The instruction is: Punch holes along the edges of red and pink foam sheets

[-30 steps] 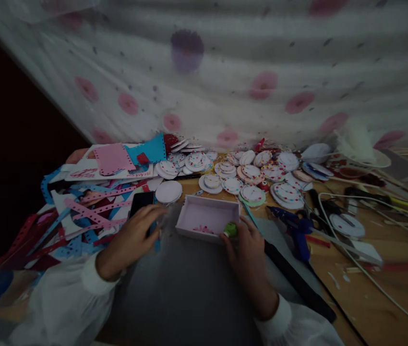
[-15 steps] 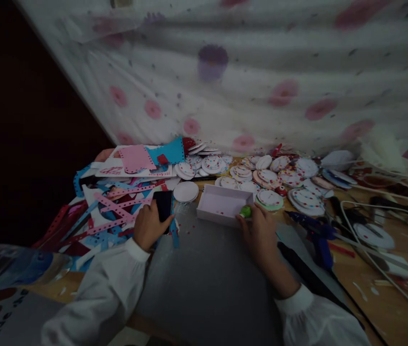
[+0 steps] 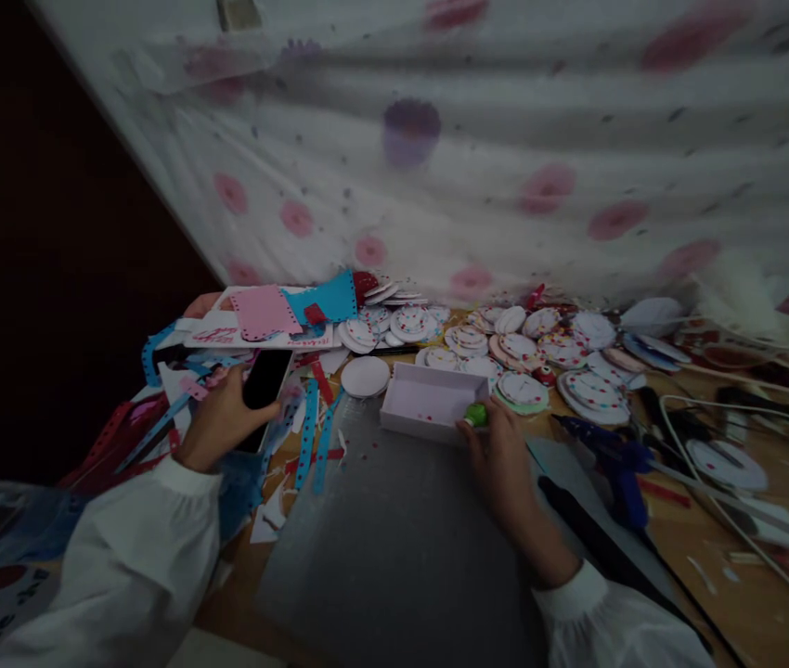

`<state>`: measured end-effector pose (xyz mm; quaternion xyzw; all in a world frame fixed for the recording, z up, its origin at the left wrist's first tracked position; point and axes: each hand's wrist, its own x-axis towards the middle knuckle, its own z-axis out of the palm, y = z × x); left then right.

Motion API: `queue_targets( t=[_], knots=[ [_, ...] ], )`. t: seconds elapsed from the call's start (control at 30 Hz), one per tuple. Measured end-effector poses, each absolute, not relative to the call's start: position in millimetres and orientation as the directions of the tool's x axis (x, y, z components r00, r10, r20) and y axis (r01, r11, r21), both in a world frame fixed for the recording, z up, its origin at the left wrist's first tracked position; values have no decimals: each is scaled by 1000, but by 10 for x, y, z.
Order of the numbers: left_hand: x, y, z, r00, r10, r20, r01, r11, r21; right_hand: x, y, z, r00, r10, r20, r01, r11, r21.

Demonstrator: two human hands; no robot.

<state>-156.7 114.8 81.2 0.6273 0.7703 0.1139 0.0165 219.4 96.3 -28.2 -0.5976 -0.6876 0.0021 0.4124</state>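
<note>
My left hand (image 3: pixel 227 417) is closed round the edge of a dark-screened smartphone (image 3: pixel 267 378), amid the heap of punched paper strips. My right hand (image 3: pixel 502 455) pinches at the right end of a shallow white box (image 3: pixel 419 422). A small green object (image 3: pixel 476 415) shows at its fingertips against the box's inner corner; its kind I cannot make out. A few tiny red dots lie inside the box. Beside the box, on its left, is a white paper disc (image 3: pixel 365 378). Blue strips (image 3: pixel 307 431) lie between the phone and the grey mat (image 3: pixel 394 538).
Stacked white discs with coloured dots (image 3: pixel 520 385) line the back of the table. On the right lie a blue glue gun (image 3: pixel 614 464), a black rod-like thing (image 3: pixel 589 529) and a white cable (image 3: pixel 715 501). A flowered curtain (image 3: pixel 478 186) hangs behind. Pink card (image 3: pixel 264 311) sits back left.
My left hand has moved left with the phone, and the paper strips are pushed left, baring some table beside the mat. My right hand stays at the box with the green object.
</note>
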Motion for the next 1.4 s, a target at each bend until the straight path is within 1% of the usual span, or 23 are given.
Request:
queue_targets(
  t=[0.13,0.2,0.27,0.4,0.43,0.5,0.57,0.67,0.73,0.8,0.87,0.93,1.03,1.1,1.13,1.2,1.3,1.4],
  knots=[
    [-1886,1309,772,-243,969,34,967,240,89,2188,987,-274,56,827,559,825,277,-493],
    [-1990,1374,671,-210,978,16,978,210,17,2195,993,-265,61,834,549,834,260,-487],
    [-2061,1415,556,-152,988,13,988,152,-32,2215,981,-241,56,829,556,824,276,-495],
    [-2075,1417,432,-69,997,28,996,70,-47,2316,854,-117,52,777,627,764,373,-526],
    [-2037,1405,434,-46,998,48,998,49,-48,2351,804,-79,55,758,650,764,387,-516],
    [-1892,1378,461,13,995,98,999,-8,-48,2420,700,-26,25,731,682,797,397,-455],
    [-1651,1369,478,115,985,127,993,-113,-27,2472,613,-20,-6,749,662,859,343,-380],
    [-1187,1438,396,360,925,122,927,-369,63,2496,537,-88,-35,848,529,954,185,-234],
    [-899,1550,263,438,892,114,889,-449,93,2484,515,-148,-55,902,429,979,133,-154],
    [-694,1683,116,472,875,106,869,-482,109,2470,505,-199,-62,929,365,985,115,-126],
    [-590,1795,15,484,870,98,862,-493,120,2463,506,-242,-45,937,347,986,97,-136],
    [-574,1850,-6,478,873,96,864,-487,127,2461,516,-281,-32,928,371,979,104,-178],
    [-639,1823,91,445,890,98,880,-455,137,2440,540,-317,-67,875,480,944,211,-253],
    [-692,1762,177,419,903,96,891,-429,148,2407,549,-314,-108,834,541,919,292,-267],
    [-716,1727,209,414,906,89,892,-423,157,2389,548,-305,-128,826,549,912,315,-261],
    [-767,1654,241,426,902,65,884,-431,182,2361,536,-280,-153,837,525,915,320,-244],
    [-910,1558,239,454,891,34,865,-449,223,2355,507,-262,-145,865,480,933,281,-225],
    [-1158,1529,247,411,910,45,881,-410,235,2371,494,-291,-139,870,473,933,275,-231]
  ],
)
